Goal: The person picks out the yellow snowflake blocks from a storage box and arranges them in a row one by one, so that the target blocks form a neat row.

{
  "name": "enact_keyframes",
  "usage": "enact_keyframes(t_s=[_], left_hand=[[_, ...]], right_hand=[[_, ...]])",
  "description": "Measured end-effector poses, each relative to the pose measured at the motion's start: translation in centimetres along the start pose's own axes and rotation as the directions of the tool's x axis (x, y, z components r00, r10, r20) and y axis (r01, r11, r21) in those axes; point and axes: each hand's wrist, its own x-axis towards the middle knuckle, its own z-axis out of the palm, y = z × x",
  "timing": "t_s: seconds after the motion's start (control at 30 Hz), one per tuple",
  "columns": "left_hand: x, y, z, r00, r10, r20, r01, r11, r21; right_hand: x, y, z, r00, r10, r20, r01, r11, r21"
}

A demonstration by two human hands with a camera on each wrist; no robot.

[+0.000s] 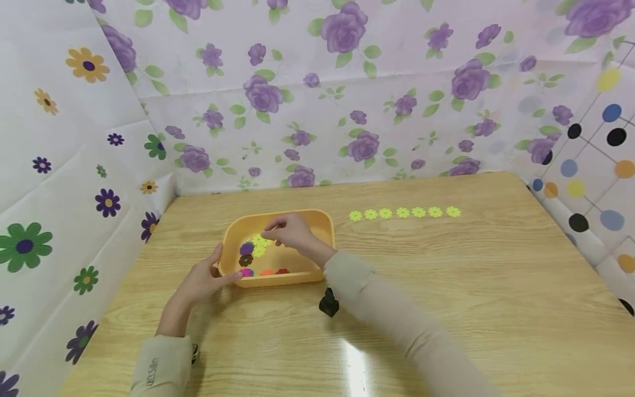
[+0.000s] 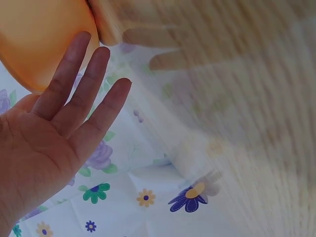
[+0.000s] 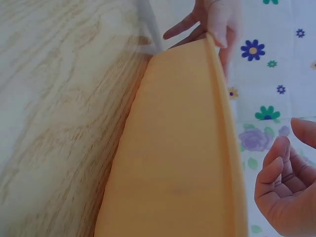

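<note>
An orange plastic basin stands on the wooden table. My left hand holds it at the near left corner, thumb over the rim; three of its fingers stretch out beside the wall in the left wrist view. Above the basin hovers my right hand, fingers bent and thumb apart from them in the right wrist view, with nothing visible between. Below its fingertips lie yellow flower-shaped pieces. Purple, brown, pink, orange and red pieces are nearby.
Several yellow flower pieces lie in a straight row on the table, right of the basin. Below the right sleeve shows a small black object. Flower-printed sheets surround the table at the back and left, a dotted one at right.
</note>
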Motion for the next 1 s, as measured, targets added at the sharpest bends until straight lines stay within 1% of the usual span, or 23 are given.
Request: enact_keyframes(t_s=[0.13, 0.27, 0.33, 0.57, 0.63, 0.67, 0.7, 0.8, 0.9, 0.93, 1.0], left_hand=[[0.2, 0.0, -0.1, 1.0, -0.009, -0.008, 0.009, 1.0, 0.007], [0.4, -0.1, -0.3, 1.0, 0.015, -0.017, -0.016, 1.0, -0.013], [0.5, -0.1, -0.3, 0.999, 0.024, -0.021, -0.025, 0.999, -0.026], [0.8, -0.3, 0.0, 0.999, 0.032, -0.022, -0.033, 0.999, -0.028], [0.7, -0.4, 0.0, 1.0, 0.02, -0.017, -0.021, 0.999, -0.03], [0.7, -0.4, -0.1, 1.0, 0.014, -0.016, -0.015, 0.999, -0.03], [0.6, -0.4, -0.1, 1.0, 0.009, -0.016, -0.009, 1.0, -0.027], [0.3, -0.4, -0.2, 1.0, 0.0, -0.012, 0.0, 1.0, -0.029], [0.2, -0.5, -0.2, 1.0, 0.011, -0.012, -0.012, 0.999, -0.036], [0.1, -0.6, -0.2, 1.0, 0.014, -0.012, -0.015, 0.999, -0.038], [0.0, -0.6, -0.2, 1.0, 0.015, -0.009, -0.015, 0.999, -0.04]], right_hand=[[1.4, -0.2, 0.8, 0.999, 0.006, -0.032, -0.007, 1.0, -0.024], [2.7, -0.6, 1.2, 0.999, -0.024, -0.047, 0.021, 0.996, -0.084], [3.3, -0.7, 1.2, 0.999, -0.035, -0.032, 0.031, 0.992, -0.121], [5.7, -0.8, 0.8, 0.995, -0.067, 0.08, 0.08, 0.981, -0.177], [6.3, -1.1, 0.6, 0.99, -0.068, 0.122, 0.094, 0.97, -0.224], [6.6, -1.3, 0.5, 0.987, -0.06, 0.149, 0.098, 0.96, -0.263], [7.4, -1.1, 0.4, 0.981, -0.067, 0.182, 0.119, 0.948, -0.294], [8.3, -1.9, 0.4, 0.959, -0.044, 0.281, 0.155, 0.909, -0.387], [9.1, -2.3, 0.4, 0.936, -0.056, 0.346, 0.206, 0.886, -0.415], [8.9, -2.7, 0.4, 0.931, -0.048, 0.361, 0.212, 0.877, -0.431], [9.2, -2.4, 0.6, 0.916, -0.068, 0.395, 0.251, 0.866, -0.433]])
